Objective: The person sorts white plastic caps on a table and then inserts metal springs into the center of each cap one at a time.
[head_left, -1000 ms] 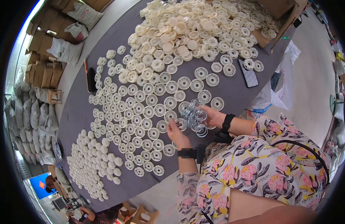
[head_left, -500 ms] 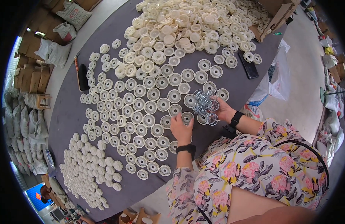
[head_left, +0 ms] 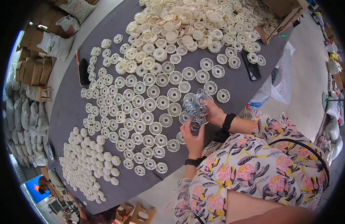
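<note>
While R hand [head_left: 216,113] holds wire rings [head_left: 195,108], L hand [head_left: 194,142] touches 'em; can't tell L grip.

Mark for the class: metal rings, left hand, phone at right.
Metal rings [head_left: 196,108], head view: middle of the bunch.
Left hand [head_left: 193,142], head view: back of the hand.
Phone [head_left: 253,71], head view: dark upper face.

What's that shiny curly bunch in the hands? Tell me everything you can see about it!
The shiny bunch is a tangle of many thin, round, silvery loops that look like metal wire. They overlap at different angles, with gaps showing through, so I can't count them. The right hand holds it from the side, over the grey table. The left hand's fingertips seem to touch the lowest loops.
</note>
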Demonstrator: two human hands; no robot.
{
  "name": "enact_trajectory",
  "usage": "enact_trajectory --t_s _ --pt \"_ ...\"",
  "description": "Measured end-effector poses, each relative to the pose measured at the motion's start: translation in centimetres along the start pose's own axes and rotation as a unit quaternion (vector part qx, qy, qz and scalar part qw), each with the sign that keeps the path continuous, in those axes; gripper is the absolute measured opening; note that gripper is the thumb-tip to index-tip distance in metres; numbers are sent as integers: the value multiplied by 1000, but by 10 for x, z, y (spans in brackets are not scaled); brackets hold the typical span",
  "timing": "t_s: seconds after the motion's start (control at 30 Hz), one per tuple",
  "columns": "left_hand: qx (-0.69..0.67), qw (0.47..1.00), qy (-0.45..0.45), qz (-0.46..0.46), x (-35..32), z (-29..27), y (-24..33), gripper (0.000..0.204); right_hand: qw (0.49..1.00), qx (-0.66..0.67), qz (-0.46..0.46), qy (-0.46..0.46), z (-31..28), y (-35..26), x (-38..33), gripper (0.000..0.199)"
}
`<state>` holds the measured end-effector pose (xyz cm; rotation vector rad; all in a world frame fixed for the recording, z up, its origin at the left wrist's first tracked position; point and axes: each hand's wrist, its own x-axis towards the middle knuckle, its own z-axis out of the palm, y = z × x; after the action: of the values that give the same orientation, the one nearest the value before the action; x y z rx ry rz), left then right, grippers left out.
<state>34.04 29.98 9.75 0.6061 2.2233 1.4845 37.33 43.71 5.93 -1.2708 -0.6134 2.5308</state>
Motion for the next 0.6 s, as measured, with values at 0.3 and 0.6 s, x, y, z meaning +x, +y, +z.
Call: enact_trajectory --t_s 0.3,0.6 --pt "-128 961 170 -177 -52 -34 -75 36 999 -24 2 -32 -13 3 8 39" --pt "164 982 93 -27 -63 -54 -77 48 987 22 133 -88 -13 38 -21 33"
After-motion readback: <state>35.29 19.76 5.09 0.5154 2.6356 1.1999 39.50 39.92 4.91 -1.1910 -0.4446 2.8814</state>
